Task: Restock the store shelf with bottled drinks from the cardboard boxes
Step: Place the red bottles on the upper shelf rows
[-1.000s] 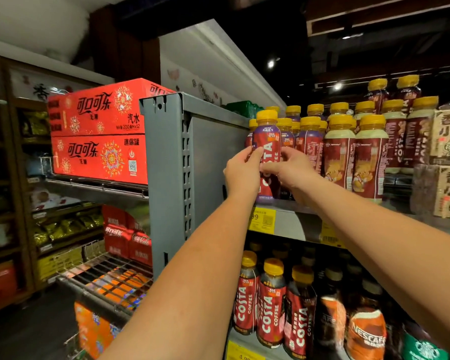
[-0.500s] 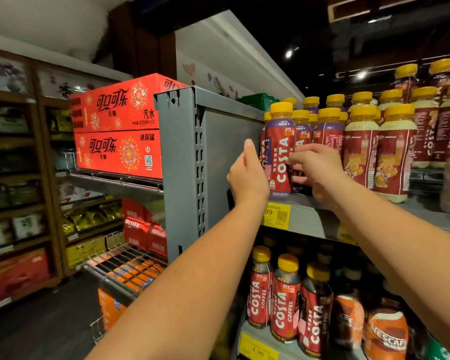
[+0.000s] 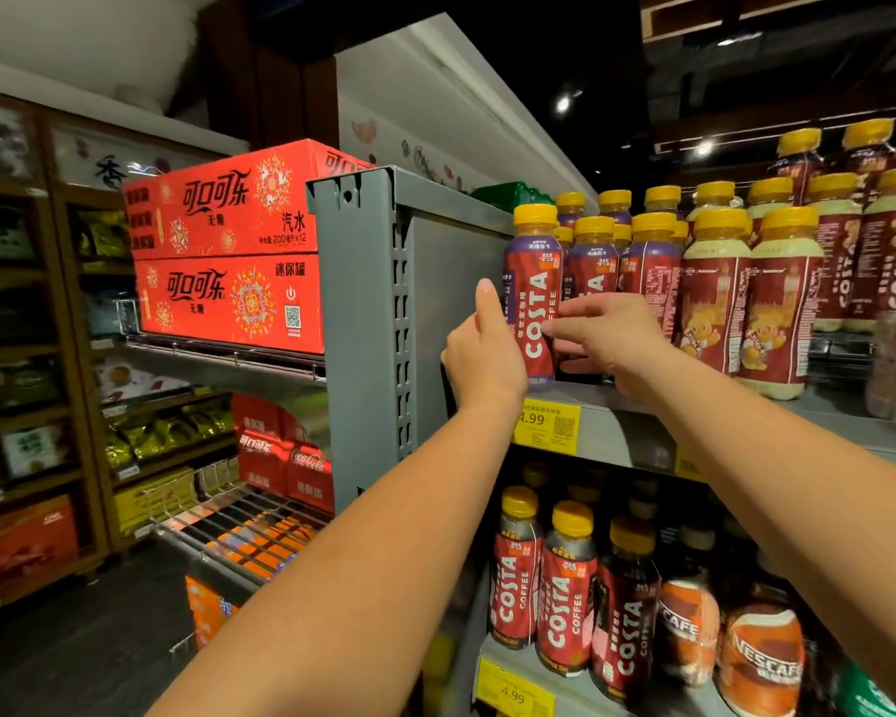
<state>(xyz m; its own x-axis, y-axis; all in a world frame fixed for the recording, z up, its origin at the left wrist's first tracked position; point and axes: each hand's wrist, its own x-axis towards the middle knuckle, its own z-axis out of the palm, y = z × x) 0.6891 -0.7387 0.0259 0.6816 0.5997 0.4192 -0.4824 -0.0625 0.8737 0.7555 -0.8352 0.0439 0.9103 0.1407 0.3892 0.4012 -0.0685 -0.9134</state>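
A purple-and-red Costa coffee bottle (image 3: pixel 534 282) with a yellow cap stands upright at the front left corner of the upper shelf (image 3: pixel 627 432), against the grey end panel (image 3: pixel 368 323). My left hand (image 3: pixel 479 354) holds its left side, thumb up along the label and fingers curled. My right hand (image 3: pixel 609 338) reaches in from the right, its straight fingertips touching the label front. Several more purple Costa bottles (image 3: pixel 593 256) stand in rows behind it. No cardboard box of drinks is in view.
Cream-coloured Costa bottles (image 3: pixel 777 297) fill the upper shelf to the right. Red Costa bottles (image 3: pixel 565 597) and Nescafe bottles (image 3: pixel 761 659) stand on the shelf below. Red Coca-Cola cartons (image 3: pixel 228 251) sit on a wire rack to the left; a dark aisle floor lies below.
The bottle now stands with its COSTA label facing front. My right hand's fingers have straightened and loosened from the bottle. My view has shifted left and closer.
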